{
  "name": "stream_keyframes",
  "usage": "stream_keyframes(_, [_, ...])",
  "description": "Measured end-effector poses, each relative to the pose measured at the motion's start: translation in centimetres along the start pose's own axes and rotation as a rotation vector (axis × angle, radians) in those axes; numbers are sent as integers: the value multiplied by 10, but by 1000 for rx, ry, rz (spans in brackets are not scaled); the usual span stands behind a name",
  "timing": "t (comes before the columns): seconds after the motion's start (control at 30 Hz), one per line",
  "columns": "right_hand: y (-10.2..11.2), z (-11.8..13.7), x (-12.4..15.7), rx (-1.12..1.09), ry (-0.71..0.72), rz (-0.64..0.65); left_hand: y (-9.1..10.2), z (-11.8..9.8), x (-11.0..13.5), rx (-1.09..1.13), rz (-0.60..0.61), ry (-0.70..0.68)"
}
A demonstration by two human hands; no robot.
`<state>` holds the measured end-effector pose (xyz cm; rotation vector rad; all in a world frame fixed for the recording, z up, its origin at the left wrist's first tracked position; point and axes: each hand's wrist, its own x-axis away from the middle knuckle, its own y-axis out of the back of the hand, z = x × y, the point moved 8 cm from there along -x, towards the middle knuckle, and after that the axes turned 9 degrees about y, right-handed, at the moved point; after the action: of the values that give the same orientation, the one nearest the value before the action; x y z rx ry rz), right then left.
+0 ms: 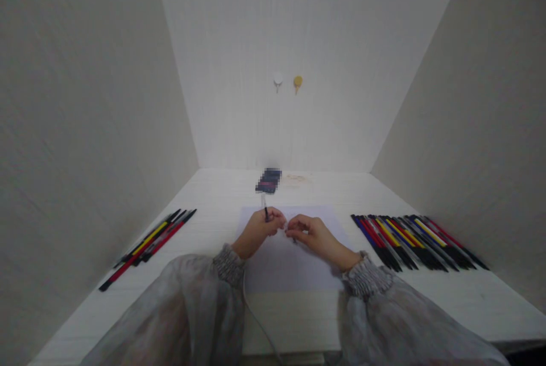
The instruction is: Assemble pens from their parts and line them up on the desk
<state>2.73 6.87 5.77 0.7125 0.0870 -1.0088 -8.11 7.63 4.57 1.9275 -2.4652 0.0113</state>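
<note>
My left hand [259, 231] is closed around a thin pen [265, 210] whose clear and black barrel points away from me. My right hand [310, 234] is closed in a pinch right next to it, fingertips almost touching the left hand; what it pinches is too small to name. Both hands hover over a white sheet of paper [290, 263] lying in the middle of the white table [469, 297]. Grey gathered sleeves cover both wrists.
A row of several coloured pens [409, 238] lies at the right. A smaller group of pens [149, 243] lies at the left. A dark blurred object [268, 180] sits at the back. Two hooks [287, 81] hang on the far wall. White walls enclose three sides.
</note>
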Motion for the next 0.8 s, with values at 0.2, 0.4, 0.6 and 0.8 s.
stream_keyframes(0.2, [11,-2,-1,-256,4,-159,10,-6,0,38,-154,-36])
stream_keyframes(0.4, [31,4,-1,-290,49,-301,16,1,-7,-92,-192,-79])
stream_keyframes(0.6, [50,9,2,-33,84,-397,13,-9,-2,-209,-142,-156])
stream_keyframes(0.8, [54,17,2,136,113,-386,16,-12,1,-225,-157,-152])
